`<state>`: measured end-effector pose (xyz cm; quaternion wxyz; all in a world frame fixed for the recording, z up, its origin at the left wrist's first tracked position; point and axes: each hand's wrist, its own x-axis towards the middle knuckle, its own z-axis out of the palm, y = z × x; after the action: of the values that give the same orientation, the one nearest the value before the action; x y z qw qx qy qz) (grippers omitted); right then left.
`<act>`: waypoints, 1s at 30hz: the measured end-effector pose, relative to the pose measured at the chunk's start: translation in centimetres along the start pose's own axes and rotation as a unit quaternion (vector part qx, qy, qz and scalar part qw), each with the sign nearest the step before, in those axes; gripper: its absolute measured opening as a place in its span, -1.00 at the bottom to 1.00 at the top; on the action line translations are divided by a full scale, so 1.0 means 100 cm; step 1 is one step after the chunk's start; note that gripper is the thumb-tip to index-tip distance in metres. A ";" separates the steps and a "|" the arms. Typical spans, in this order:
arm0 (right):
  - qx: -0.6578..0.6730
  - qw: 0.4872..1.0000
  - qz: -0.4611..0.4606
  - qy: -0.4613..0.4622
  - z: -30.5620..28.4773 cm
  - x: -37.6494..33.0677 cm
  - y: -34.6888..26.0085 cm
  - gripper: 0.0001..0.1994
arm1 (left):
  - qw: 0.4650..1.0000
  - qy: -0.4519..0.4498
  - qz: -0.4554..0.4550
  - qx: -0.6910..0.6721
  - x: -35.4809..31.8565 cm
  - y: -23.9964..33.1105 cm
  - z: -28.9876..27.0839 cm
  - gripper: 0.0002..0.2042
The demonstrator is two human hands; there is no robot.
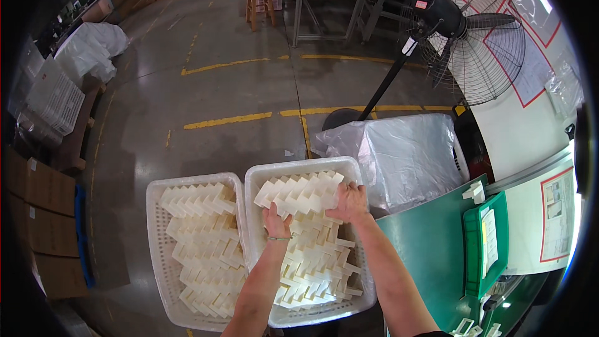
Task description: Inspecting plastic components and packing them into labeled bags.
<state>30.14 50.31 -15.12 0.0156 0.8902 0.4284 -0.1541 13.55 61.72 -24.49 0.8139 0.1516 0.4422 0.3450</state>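
Left hand (276,220) and right hand (349,203) are pressing curled fingers on a row of cream parts (299,195) in the right crate (262,175) | parts probably light, rigid; gripping row ends | left crate (156,193) alongside.

Bright even daylight, window glare upper right, fisheye-bent dark rim

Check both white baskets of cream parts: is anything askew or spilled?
Nothing spilled. The left basket holds tidy rows. In the right basket, the pieces near the lower right lie jumbled, some tilted. Both the left hand and right hand rest on the neater upper rows.
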 end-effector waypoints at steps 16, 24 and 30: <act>-0.002 0.967 0.096 0.237 0.110 0.036 -0.001 -0.41 | 0.977 -0.164 -0.072 -0.117 0.117 -0.037 -0.082 -0.87; 0.295 0.952 0.010 0.077 0.082 -0.204 -0.109 -0.24 | 0.949 0.070 0.033 0.305 0.053 0.005 -0.016 -0.71; 0.403 0.907 -0.062 -0.105 0.087 -0.390 -0.090 -0.63 | 0.921 -0.046 -0.055 0.382 -0.033 -0.009 -0.066 -0.80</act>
<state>-1.89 25.07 -11.22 -0.3089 0.7709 0.3805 -0.4069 7.30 58.38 -26.63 0.7314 0.4422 0.5101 0.0967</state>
